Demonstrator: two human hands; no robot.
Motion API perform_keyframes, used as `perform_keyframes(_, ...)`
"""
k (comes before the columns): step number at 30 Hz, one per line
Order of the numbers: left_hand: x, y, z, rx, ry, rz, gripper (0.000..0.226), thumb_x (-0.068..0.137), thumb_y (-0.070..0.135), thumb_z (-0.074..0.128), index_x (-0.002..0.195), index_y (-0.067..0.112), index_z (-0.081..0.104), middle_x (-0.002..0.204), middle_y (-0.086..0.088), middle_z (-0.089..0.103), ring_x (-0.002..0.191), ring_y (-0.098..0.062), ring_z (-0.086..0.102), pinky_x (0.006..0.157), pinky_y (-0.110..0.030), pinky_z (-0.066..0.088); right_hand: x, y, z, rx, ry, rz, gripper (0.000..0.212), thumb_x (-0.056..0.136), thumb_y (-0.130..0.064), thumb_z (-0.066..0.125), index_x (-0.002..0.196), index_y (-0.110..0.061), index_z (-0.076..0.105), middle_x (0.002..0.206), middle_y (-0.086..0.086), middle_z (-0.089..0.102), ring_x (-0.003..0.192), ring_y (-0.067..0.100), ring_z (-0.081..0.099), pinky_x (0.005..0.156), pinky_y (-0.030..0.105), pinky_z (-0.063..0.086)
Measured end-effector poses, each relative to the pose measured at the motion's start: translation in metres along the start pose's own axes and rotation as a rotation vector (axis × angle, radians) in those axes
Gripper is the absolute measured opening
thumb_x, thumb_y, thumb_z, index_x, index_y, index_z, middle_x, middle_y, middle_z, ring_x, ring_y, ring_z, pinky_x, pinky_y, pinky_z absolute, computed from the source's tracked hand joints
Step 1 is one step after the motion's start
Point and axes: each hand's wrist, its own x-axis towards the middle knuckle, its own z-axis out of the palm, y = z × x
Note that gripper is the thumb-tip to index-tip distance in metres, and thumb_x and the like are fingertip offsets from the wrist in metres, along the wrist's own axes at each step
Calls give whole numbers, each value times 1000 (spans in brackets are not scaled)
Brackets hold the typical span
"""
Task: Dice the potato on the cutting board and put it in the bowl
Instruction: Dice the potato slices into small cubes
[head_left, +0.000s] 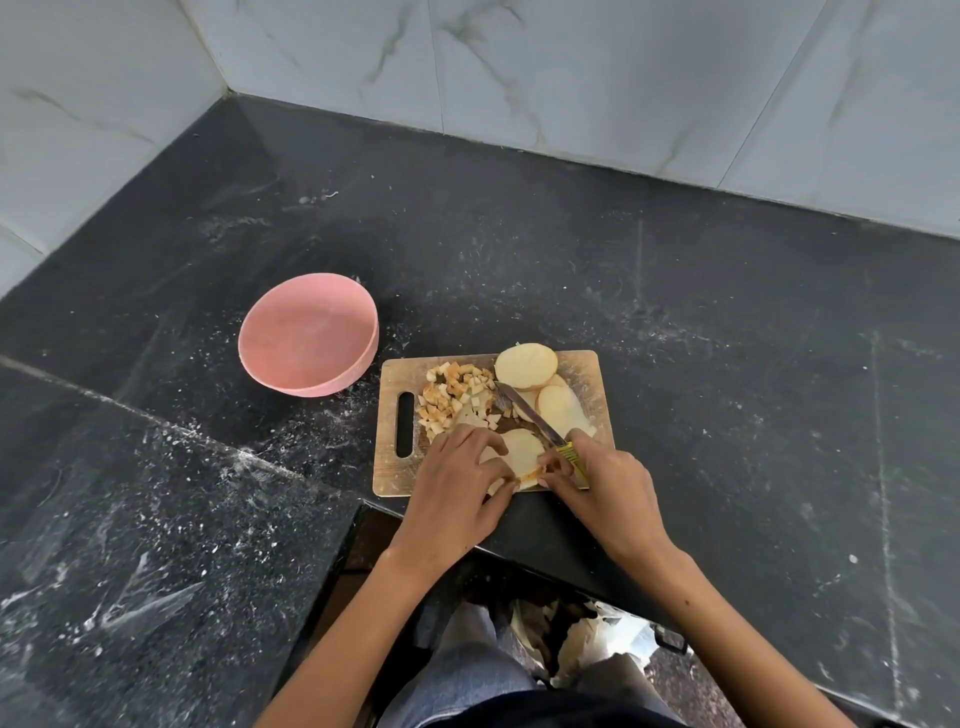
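Observation:
A wooden cutting board lies on the black counter. At its far edge sits a large potato piece, with round slices beside it. A pile of diced potato covers the board's left part. My left hand pinches a stack of slices at the board's near edge. My right hand grips a yellow-handled knife, its blade pointing away over the board, and its fingers also touch the stack. The pink bowl stands to the board's left, with nothing visible inside.
The black counter meets white marble-tiled walls at the back and left. A lower counter section lies at the near left. The counter's near edge runs just under my wrists, with my legs below.

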Motion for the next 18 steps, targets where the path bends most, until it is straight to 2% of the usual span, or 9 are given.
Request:
perform_keyframes(4,-3,3,1,-19,-9,12,8,75,27,78,73,20,74,98,5,61,99,-14,49,85,-28,35,-3,0,-2,25,-14,-44,27,81,-27,73,81,-22,46,90,-17,68,75,10,61,58,23,42)
perform_keyframes(6,-5,5,2,-31,-4,1,9,76,27,75,73,20,73,98,5,61,98,-13,49,83,-28,35,-6,1,-3,51,-12,-57,27,80,-26,74,80,-23,47,87,-25,62,71,2,55,56,13,35)
perform_keyframes(8,-8,6,2,-30,-1,11,9,77,27,72,72,19,72,98,5,62,98,-14,50,81,-26,34,-7,2,-2,70,6,-55,30,79,-25,75,80,-26,46,83,-28,58,67,-4,48,56,8,31)
perform_keyframes(11,-10,7,6,-39,-8,44,11,81,24,70,72,18,72,101,4,63,99,-14,52,79,-27,38,-8,3,1,93,28,-55,27,80,-23,74,80,-26,47,82,-23,63,66,-2,53,57,16,39)
perform_keyframes(14,-12,6,10,-81,9,34,24,87,30,55,74,17,71,103,3,64,100,-14,55,80,-31,46,-6,2,4,109,40,-45,24,81,-20,73,80,-22,49,81,-25,61,67,-1,55,60,22,46)
perform_keyframes(18,-15,5,12,-90,24,53,25,88,29,54,76,16,71,104,2,66,103,-15,55,86,-29,42,-6,3,6,126,39,-37,24,82,-20,72,80,-23,48,83,-25,61,71,1,58,63,25,50)
